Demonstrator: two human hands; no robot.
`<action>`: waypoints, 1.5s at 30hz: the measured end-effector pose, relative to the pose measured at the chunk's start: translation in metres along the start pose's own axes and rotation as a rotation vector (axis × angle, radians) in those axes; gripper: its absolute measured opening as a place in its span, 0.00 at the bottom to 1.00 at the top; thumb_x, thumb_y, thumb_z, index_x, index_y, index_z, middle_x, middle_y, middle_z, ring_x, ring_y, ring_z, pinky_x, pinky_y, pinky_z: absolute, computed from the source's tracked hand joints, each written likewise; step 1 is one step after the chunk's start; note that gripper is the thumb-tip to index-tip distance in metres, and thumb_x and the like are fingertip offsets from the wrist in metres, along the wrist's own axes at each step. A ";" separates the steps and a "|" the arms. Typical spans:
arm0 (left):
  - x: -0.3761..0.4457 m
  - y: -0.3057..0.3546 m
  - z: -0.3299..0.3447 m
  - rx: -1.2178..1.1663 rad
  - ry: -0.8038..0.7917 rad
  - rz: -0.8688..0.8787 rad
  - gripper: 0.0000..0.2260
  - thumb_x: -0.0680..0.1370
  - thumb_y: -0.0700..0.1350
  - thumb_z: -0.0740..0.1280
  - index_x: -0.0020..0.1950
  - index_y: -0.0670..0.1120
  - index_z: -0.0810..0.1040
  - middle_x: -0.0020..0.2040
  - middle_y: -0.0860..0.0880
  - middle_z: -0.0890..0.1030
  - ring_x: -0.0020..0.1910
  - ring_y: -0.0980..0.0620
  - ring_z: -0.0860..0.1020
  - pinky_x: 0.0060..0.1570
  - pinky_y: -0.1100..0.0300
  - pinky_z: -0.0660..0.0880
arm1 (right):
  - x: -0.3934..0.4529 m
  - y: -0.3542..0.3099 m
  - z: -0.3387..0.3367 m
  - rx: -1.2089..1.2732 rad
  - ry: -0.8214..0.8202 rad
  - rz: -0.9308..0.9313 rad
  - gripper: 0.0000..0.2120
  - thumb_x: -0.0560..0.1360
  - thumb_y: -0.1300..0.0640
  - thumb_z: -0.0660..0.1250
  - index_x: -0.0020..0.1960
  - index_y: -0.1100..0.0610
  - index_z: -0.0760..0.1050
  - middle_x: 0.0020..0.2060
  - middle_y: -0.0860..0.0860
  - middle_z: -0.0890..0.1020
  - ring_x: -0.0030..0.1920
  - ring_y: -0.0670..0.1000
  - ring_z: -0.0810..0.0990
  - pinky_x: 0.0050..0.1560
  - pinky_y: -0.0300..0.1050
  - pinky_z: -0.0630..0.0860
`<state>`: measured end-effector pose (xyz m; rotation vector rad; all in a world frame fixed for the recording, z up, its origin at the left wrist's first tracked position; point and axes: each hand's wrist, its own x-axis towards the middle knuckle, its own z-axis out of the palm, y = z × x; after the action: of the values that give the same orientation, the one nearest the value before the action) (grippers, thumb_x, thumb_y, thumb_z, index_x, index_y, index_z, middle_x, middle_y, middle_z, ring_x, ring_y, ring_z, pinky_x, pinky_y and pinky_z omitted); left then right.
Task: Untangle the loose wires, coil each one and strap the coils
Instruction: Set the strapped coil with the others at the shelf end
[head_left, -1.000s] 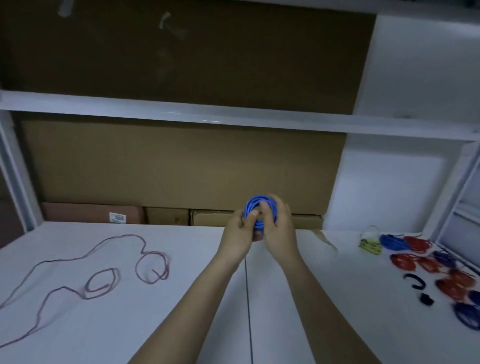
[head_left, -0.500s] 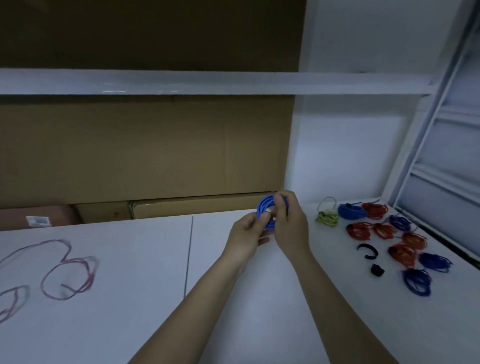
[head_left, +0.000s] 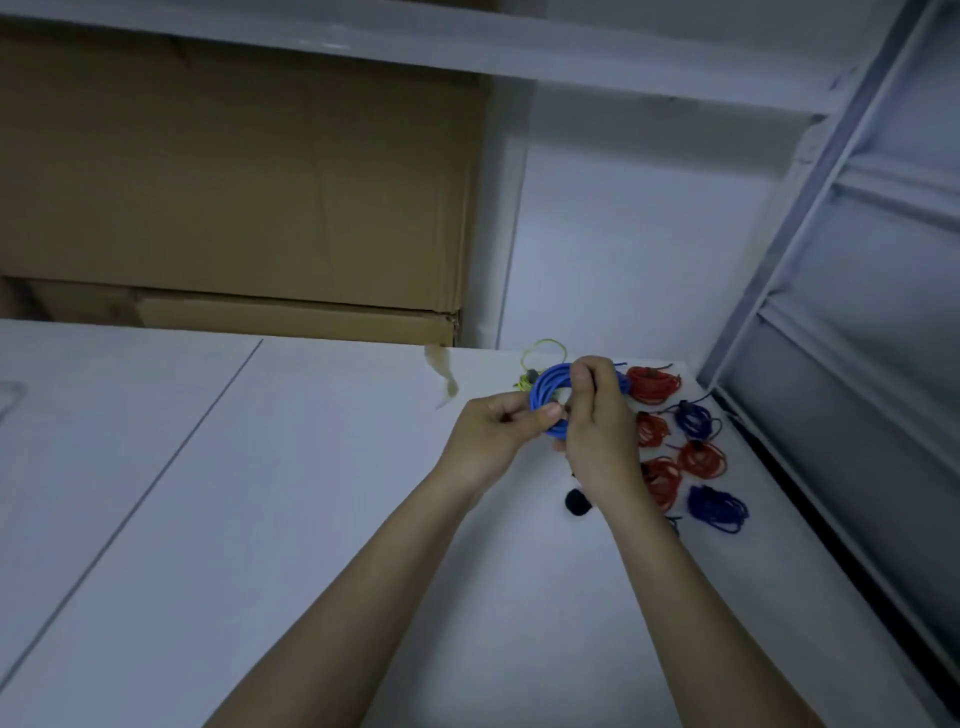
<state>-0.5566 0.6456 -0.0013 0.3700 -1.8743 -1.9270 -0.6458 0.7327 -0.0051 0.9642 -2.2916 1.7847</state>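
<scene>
Blue wire, wound into a coil (head_left: 549, 401), is held above the white table (head_left: 260, 493), its ring standing roughly upright with the opening facing the camera. The left hand (head_left: 493, 434) pinches its lower rim; the right hand (head_left: 597, 415) grips its right side. Red coils (head_left: 654, 384) lie just beyond.

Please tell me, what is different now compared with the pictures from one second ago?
The view swung right, so the loose pink wire on the table's left is out of sight. Both hands, left hand and right hand, carried the blue coil over toward the finished coils. Both hands still grip it.
</scene>
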 end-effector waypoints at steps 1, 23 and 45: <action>0.000 -0.002 0.009 0.013 0.002 0.008 0.07 0.77 0.42 0.69 0.50 0.40 0.83 0.41 0.45 0.82 0.38 0.60 0.77 0.38 0.74 0.70 | 0.001 0.005 -0.007 0.013 0.001 -0.010 0.11 0.82 0.52 0.53 0.43 0.43 0.68 0.32 0.41 0.76 0.31 0.40 0.74 0.30 0.44 0.75; 0.075 -0.069 0.045 1.083 -0.006 -0.042 0.05 0.75 0.49 0.67 0.43 0.49 0.78 0.48 0.51 0.76 0.50 0.49 0.76 0.42 0.59 0.69 | 0.026 0.070 -0.080 -0.120 -0.137 0.094 0.10 0.81 0.51 0.57 0.55 0.53 0.74 0.38 0.43 0.77 0.38 0.42 0.74 0.41 0.43 0.71; 0.045 0.025 -0.010 -0.058 -0.162 -0.151 0.12 0.79 0.32 0.56 0.37 0.42 0.66 0.58 0.30 0.78 0.59 0.43 0.79 0.63 0.53 0.74 | 0.038 0.022 -0.040 0.140 -0.255 -0.029 0.08 0.81 0.53 0.58 0.48 0.43 0.73 0.34 0.44 0.77 0.33 0.49 0.74 0.24 0.42 0.75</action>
<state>-0.5882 0.6160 0.0274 0.3561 -1.9357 -2.1647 -0.6997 0.7553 0.0055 1.3120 -2.3004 1.9329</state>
